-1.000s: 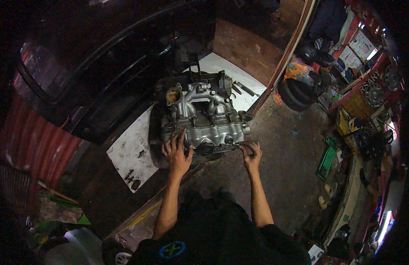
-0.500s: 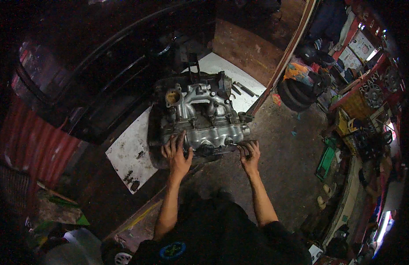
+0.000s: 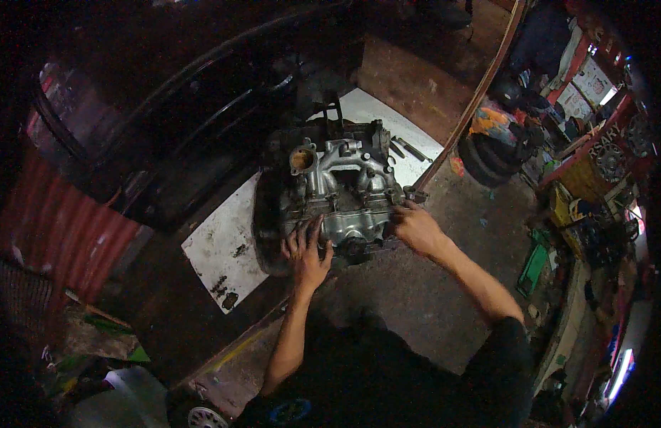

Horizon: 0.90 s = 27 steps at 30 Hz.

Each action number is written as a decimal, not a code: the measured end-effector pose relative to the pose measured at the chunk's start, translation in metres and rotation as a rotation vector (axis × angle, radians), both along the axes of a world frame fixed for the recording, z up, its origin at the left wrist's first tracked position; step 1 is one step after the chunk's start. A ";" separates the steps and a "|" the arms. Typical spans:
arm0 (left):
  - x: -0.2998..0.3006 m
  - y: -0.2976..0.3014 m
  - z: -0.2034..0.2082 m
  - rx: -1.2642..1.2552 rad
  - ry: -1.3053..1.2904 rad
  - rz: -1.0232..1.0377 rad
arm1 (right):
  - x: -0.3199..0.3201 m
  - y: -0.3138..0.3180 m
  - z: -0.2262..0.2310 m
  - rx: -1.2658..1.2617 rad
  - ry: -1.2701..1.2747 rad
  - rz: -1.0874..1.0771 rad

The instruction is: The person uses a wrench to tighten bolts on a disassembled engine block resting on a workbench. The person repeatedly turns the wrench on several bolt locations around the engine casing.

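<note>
An engine (image 3: 337, 187) with a silver intake manifold on top lies in front of me. Along its near side runs a ribbed silver valve cover (image 3: 355, 223). My left hand (image 3: 307, 255) rests on the cover's left end and the dark edge below it, its fingers stretched out and slightly apart. At the cover's right end is my right hand (image 3: 420, 230), seen from the back, its fingers curled inward against the engine. Whatever they hold, if anything, is hidden beneath the hand.
Under the engine lies a stained white board (image 3: 223, 246), with tools (image 3: 414, 149) on its far right part. A dark vehicle body (image 3: 166, 121) stands at the left. To the right are a stacked tyre (image 3: 484, 160), a green object (image 3: 533, 271) and cluttered shelving.
My right hand has moved from the cover's front edge up over its right end, the forearm now slanting in from the right. The left hand stays on the engine. The whole view has shifted slightly.
</note>
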<state>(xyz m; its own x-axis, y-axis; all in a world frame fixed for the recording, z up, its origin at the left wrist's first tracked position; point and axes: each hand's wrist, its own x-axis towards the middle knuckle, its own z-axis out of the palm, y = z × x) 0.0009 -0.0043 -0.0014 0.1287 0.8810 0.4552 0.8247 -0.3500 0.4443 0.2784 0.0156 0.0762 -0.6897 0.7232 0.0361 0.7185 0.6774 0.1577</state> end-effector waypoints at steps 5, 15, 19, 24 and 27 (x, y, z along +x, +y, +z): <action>0.001 0.001 0.001 0.007 0.001 -0.014 | -0.062 0.015 -0.024 -0.018 -0.042 0.185; -0.001 0.002 -0.004 0.036 0.022 -0.009 | 0.007 -0.011 0.005 -0.059 0.477 -0.284; 0.001 0.002 -0.007 0.004 0.044 0.012 | 0.028 -0.058 -0.100 0.229 1.010 -0.642; -0.002 0.001 -0.005 -0.021 0.073 0.015 | 0.009 -0.074 -0.169 0.242 1.434 -0.851; -0.001 0.001 -0.006 -0.015 0.072 0.021 | 0.004 -0.067 -0.173 0.313 1.375 -0.836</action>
